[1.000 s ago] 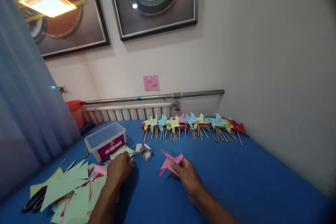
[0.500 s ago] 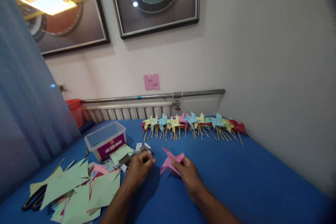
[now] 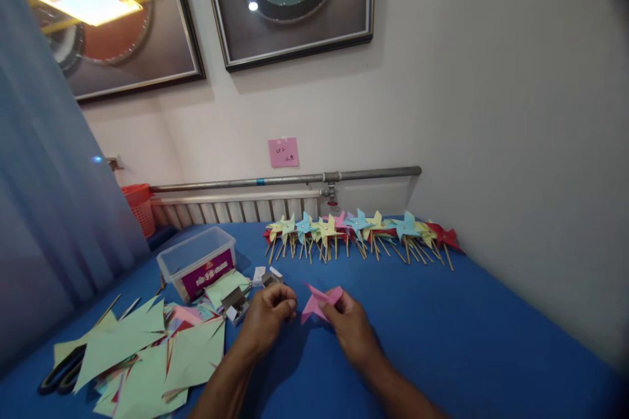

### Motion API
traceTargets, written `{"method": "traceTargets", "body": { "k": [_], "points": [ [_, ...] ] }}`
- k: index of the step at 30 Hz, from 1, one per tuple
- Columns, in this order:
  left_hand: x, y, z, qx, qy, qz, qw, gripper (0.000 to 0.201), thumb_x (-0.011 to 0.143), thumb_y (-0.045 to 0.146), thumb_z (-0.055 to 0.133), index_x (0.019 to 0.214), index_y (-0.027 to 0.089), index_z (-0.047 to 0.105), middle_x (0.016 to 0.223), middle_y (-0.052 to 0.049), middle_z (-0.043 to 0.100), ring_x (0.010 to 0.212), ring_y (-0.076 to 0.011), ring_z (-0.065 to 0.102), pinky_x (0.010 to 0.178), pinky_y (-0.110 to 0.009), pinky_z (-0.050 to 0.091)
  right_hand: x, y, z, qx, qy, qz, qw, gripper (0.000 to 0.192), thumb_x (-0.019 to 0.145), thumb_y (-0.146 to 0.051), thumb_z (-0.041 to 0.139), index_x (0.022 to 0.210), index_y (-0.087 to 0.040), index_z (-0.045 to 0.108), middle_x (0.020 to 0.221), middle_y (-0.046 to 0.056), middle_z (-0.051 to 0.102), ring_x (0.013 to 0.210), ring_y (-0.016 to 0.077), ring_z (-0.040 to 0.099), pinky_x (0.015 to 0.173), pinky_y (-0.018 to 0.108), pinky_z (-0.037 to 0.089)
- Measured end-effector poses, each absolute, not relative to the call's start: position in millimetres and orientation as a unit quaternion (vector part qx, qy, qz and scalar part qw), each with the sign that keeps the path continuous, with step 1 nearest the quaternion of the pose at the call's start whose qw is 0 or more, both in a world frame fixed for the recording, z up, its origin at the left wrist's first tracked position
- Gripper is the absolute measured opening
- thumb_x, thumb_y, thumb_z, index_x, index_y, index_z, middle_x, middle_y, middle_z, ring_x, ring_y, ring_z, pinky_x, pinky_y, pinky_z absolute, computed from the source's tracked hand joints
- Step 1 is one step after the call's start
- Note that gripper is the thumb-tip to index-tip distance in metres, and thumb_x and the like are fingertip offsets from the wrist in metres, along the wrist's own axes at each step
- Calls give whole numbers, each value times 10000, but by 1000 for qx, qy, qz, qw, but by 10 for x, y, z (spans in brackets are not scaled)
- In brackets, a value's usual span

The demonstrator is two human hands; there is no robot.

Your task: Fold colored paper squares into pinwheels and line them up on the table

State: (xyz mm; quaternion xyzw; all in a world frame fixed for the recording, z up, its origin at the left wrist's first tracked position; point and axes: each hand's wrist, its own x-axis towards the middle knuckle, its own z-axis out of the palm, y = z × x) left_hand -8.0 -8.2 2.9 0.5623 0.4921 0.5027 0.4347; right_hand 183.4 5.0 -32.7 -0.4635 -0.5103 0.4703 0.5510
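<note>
The blue table (image 3: 442, 334) carries everything. Left of the pink pinwheel (image 3: 317, 301) lie cut paper sheets (image 3: 147, 353) and a clear plastic box (image 3: 196, 262); beyond it, finished pinwheels (image 3: 358, 229). The right hand (image 3: 350, 327) pinches the pink pinwheel; the left hand (image 3: 265, 317) is curled narrow just beside it, its contents too small to tell.

Right hand (image 3: 350, 326) grips pink pinwheel (image 3: 319, 302); left hand (image 3: 265, 318) pinched beside.

You have a pink paper pinwheel (image 3: 320, 302) over a deep blue worktop (image 3: 442, 334). Beyond the pinwheel, the row of finished pinwheels (image 3: 358, 229) is yellow, light blue, pink and red. Left of it lie pale green paper sheets (image 3: 142, 353), black-handled scissors (image 3: 61, 373) and a clear box (image 3: 196, 262) with a purple label.
</note>
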Motion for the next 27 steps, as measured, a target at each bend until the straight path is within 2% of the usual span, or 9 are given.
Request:
{"method": "traceTargets", "body": {
  "k": [3,6,11,14,16,19,23,27],
  "points": [
    [-58,-105,22,593,508,482,396,100,745,301,678,741,208,713,647,23,633,626,-143,545,617,-255,415,1857,-40,-224,-481,-563,393,545,199,836,-429,705,741,-256,681,656,-28,626,649,179,528,633,282,398],
    [-17,-139,55,629,525,454,351,89,771,245,649,725,225,722,719,7,657,704,-165,578,667,-260,453,1865,-67,-182,-479,-566,376,555,180,851,-402,690,738,-262,689,659,-25,637,651,186,534,640,285,400],
    [107,-196,93,654,530,452,296,141,789,159,674,697,244,737,1041,-41,772,1036,-227,689,939,-313,544,1830,39,-281,-460,-507,447,575,224,744,-439,793,694,-253,679,663,-16,653,655,190,555,642,292,436],
    [172,-202,38,638,501,487,324,97,781,183,699,741,224,777,1274,-86,745,1242,-272,662,1083,-376,513,1786,66,-326,-442,-471,501,575,242,713,-436,836,734,-238,699,700,-10,685,674,190,590,658,293,469],
    [197,-190,-15,624,482,510,345,83,771,215,711,748,212,791,1325,-117,721,1307,-303,636,1128,-416,486,1755,52,-331,-428,-460,521,578,261,701,-432,860,738,-231,697,703,-17,683,681,185,597,668,290,481],
    [214,-160,-83,612,469,531,353,109,774,254,710,750,204,805,1308,-138,716,1315,-322,627,1139,-445,468,1714,14,-323,-413,-445,546,577,296,686,-443,886,739,-226,692,703,-23,674,688,179,603,681,290,495],
    [223,-119,-121,600,465,546,355,126,772,283,708,732,197,790,1243,-137,733,1266,-312,645,1096,-414,494,1675,-36,-311,-393,-431,578,571,333,672,-450,913,735,-237,665,723,-21,673,706,184,624,711,302,516],
    [211,-86,-114,580,470,541,386,148,748,323,727,699,185,747,1200,-128,739,1080,-276,698,959,-368,549,1664,-71,-282,-377,-425,598,565,356,666,-467,920,743,-241,656,712,-22,665,683,179,611,694,298,506]
  ]
}}
